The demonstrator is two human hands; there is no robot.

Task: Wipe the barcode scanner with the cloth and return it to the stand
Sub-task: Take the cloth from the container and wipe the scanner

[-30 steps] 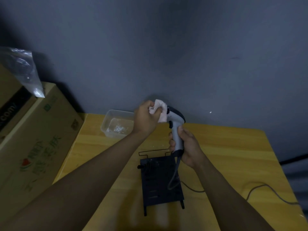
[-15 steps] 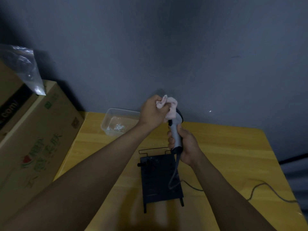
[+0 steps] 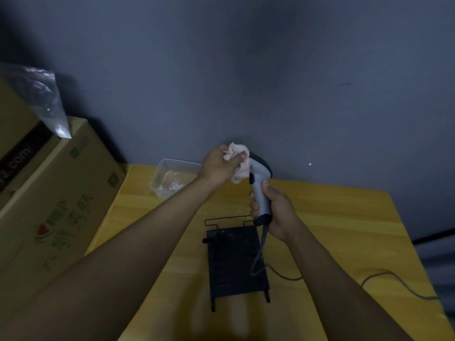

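The barcode scanner (image 3: 259,179) stands upright at frame centre, above the black stand (image 3: 235,262). The right hand (image 3: 273,210) has its fingers wrapped round the grip, hiding much of it. The left hand (image 3: 220,166) bunches a pink cloth (image 3: 238,159) against the scanner's head — its front face hidden. The cable (image 3: 384,279) trails right across the yellow worktop (image 3: 344,230), cut off at the edge.

A back room or stock corner, as far as we can tell

We see a plain grey-blue wall (image 3: 270,70) behind a small wooden table (image 3: 344,230), with large printed cardboard boxes (image 3: 56,205) stacked just beside it at the left and a clear plastic bag (image 3: 41,99) lying on top of them. A corded barcode scanner (image 3: 259,183) and a black stand (image 3: 234,262) point us toward shop or warehouse work, and a clear plastic tub (image 3: 172,178) sits at the wall.
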